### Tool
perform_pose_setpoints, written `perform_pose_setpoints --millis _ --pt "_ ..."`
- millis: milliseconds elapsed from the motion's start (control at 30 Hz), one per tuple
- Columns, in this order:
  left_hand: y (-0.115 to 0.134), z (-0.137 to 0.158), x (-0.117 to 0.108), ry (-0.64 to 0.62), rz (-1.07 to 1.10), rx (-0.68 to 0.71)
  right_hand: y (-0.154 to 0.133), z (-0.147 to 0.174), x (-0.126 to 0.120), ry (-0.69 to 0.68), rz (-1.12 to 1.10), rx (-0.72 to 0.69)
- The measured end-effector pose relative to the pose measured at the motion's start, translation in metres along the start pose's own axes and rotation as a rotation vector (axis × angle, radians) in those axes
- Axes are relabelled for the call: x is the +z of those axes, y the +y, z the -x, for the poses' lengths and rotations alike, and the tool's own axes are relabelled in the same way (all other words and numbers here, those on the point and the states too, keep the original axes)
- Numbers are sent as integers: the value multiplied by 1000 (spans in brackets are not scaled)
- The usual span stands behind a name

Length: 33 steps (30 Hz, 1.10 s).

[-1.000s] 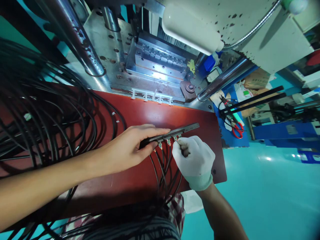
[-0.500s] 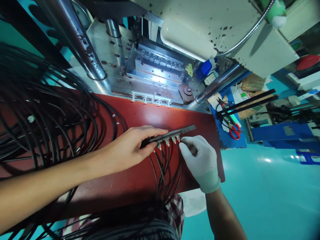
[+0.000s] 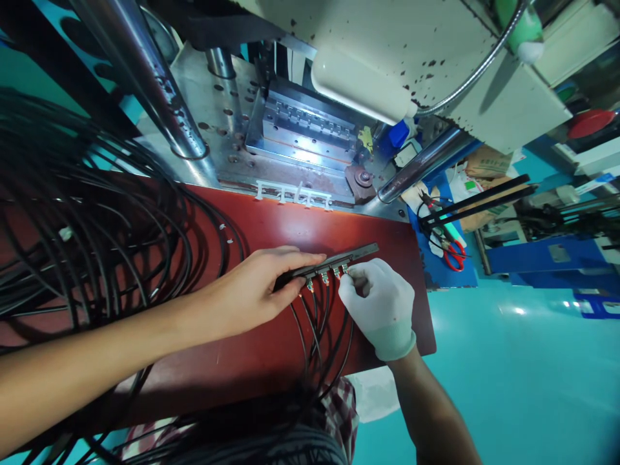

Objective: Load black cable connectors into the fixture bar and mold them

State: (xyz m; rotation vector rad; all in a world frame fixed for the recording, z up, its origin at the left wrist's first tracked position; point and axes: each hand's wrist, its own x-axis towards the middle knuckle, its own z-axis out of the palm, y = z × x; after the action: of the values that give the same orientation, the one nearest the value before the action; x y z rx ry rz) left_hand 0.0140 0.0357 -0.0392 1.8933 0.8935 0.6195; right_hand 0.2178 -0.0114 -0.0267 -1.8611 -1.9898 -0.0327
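My bare left hand [image 3: 265,279] grips the left end of a dark narrow bar [image 3: 359,252], thumb below and fingers on top. Several small shiny metal connectors [image 3: 325,278] stick out along the bar's near edge, and thin black cables [image 3: 320,329] trail from them toward my lap. My right hand [image 3: 380,307], in a white glove, has thumb and forefinger pinched at the rightmost connector and its cable. The fingertips partly hide that connector.
Coiled black cables [image 3: 87,245] cover the left of the red-brown board [image 3: 232,361]. Beyond it stands a press with a metal die [image 3: 310,139] and steel posts [image 3: 145,84]. A pale moulded strip [image 3: 294,192] lies at the board's far edge; red-handled scissors [image 3: 454,257] lie right.
My right hand has shifted slightly left and up, and its fingertips have closed in on the rightmost connector. My left hand and the bar have barely moved.
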Motion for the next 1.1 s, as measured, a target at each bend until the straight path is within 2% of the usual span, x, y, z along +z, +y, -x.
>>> perform_pose_setpoints --millis 167,233,433,767,1100 --pt "4 -1 -1 -11 3 -27 2 2 -5 -81 -105 80" --pt "5 -1 -2 -25 1 -44 2 5 -8 -71 -109 94" --pt "5 -2 -2 -29 -12 -62 -7 18 -5 -4 131 -94" --pt "2 -1 0 -32 -11 -27 -9 10 7 80 202 -123" --pt "5 -2 0 -26 -15 -81 -12 10 3 29 208 -110"
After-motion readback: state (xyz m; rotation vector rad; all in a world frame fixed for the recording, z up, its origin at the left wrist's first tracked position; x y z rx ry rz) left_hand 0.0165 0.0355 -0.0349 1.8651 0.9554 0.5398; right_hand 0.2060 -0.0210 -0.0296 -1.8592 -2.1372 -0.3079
